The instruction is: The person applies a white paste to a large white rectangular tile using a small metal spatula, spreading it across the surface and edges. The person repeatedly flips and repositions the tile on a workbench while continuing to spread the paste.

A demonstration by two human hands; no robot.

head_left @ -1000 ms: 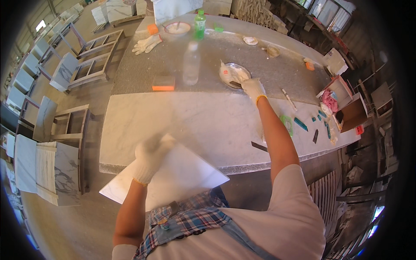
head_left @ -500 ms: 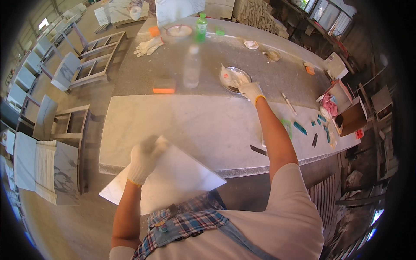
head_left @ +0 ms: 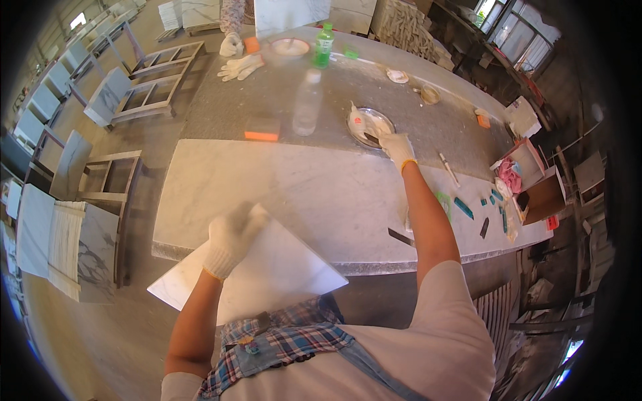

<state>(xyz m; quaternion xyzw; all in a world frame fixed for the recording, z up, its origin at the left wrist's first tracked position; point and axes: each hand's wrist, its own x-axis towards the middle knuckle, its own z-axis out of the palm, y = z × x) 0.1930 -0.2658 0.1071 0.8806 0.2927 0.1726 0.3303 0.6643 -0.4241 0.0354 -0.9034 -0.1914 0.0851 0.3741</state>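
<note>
My left hand (head_left: 231,235), in a white knit glove, is closed on the upper corner of a square white marble tile (head_left: 291,267). The tile is tilted over the near edge of a long pale marble slab (head_left: 328,194). Farther off, my gloved right hand (head_left: 399,148) holds a dark flat scraper (head_left: 372,138) at a round metal dish (head_left: 383,112). White paste (head_left: 381,125) and a small white bottle with a pointed nozzle (head_left: 357,120) are in the dish. A bottle with a white cap (head_left: 307,103) stands left of the dish, near an orange block (head_left: 261,136).
Another person's gloved hand (head_left: 231,45) is at the table's far left, by loose gloves (head_left: 242,67), a bowl (head_left: 289,53) and a green bottle (head_left: 324,47). Dark strips (head_left: 401,236), teal pieces (head_left: 463,208) and an open box (head_left: 543,195) occupy the right. Wooden frames (head_left: 144,97) stand left.
The view has shifted slightly, moving the far table rightward in the picture. The other person's gloved hand has appeared beside the far orange block. My hands keep their holds.
</note>
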